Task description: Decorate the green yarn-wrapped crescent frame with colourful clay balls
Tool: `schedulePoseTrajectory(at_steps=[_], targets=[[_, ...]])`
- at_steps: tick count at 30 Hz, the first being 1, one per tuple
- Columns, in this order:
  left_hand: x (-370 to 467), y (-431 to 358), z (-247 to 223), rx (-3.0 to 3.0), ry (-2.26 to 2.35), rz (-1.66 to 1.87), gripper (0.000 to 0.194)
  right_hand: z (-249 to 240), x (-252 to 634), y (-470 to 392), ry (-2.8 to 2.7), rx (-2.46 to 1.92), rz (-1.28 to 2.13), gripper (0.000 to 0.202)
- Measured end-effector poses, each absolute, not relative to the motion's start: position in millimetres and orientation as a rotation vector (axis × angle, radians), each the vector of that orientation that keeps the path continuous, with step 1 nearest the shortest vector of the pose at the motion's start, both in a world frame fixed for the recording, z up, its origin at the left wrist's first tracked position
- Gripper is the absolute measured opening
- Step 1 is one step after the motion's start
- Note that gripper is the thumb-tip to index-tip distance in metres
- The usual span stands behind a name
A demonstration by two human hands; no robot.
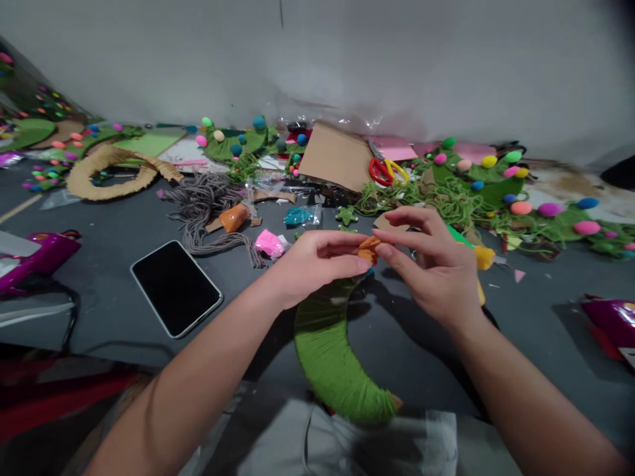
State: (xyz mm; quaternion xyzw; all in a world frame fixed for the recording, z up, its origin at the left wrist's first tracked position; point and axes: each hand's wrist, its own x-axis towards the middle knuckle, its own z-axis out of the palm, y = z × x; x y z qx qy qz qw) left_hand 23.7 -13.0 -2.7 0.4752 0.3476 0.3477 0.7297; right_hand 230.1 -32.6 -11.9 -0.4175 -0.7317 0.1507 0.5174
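Between the fingertips of both hands is a small piece of orange modelling clay [368,251]. My left hand [322,258] pinches it from the left, with the thumb below and the fingers above. On its other side, the thumb and index finger of my right hand [429,264] are closed on it, while the other fingers curl loosely. Below them lies a curved form wrapped in green yarn [332,350], its lower tip showing bare cardboard. A bit of blue shows just under the orange clay. Nearby are a pink clay lump [270,243] and a bagged orange clay pack [234,217].
A phone [176,288] lies to the left, beside grey yarn [203,198]. Farther back are a cardboard ring [106,192], red-and-yellow scissors [381,170] and green wreaths [501,188] with coloured balls. Purple glue guns [47,258] sit at both sides.
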Motion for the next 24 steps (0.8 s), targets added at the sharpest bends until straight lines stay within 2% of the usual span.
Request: schedulePoseTrajectory(at_steps=[6, 9, 11, 15, 20, 24], targets=[[29.2, -12.9, -10.6, 0.929, 0.671, 0.823, 0.033, -19.3, 228.8, -34.4, -2.021, -0.93, 0.403, 0.063], [29.3, -10.5, -16.9, 0.968, 0.745, 0.823, 0.038, -17.0, 228.0, -38.0, -2.143, -0.912, 0.575, 0.101], [28.4, -8.6, -20.6, 1.008, 0.812, 0.831, 0.039, -13.8, 228.6, -40.7, -2.178, -0.913, 0.714, 0.113], [27.4, -7.7, -20.8, 1.003, 0.863, 0.925, 0.037, -11.6, 231.8, -42.4, -2.024, -0.884, 0.874, 0.089], [28.7, -12.9, -8.7, 1.098, 0.903, 1.0, 0.034, -16.5, 230.7, -37.7, -1.763, -0.996, 0.823, 0.066], [30.9, -16.2, -3.3, 1.135, 0.892, 1.009, 0.031, -13.7, 224.1, -38.0, -1.782, -1.128, 0.695, 0.026]])
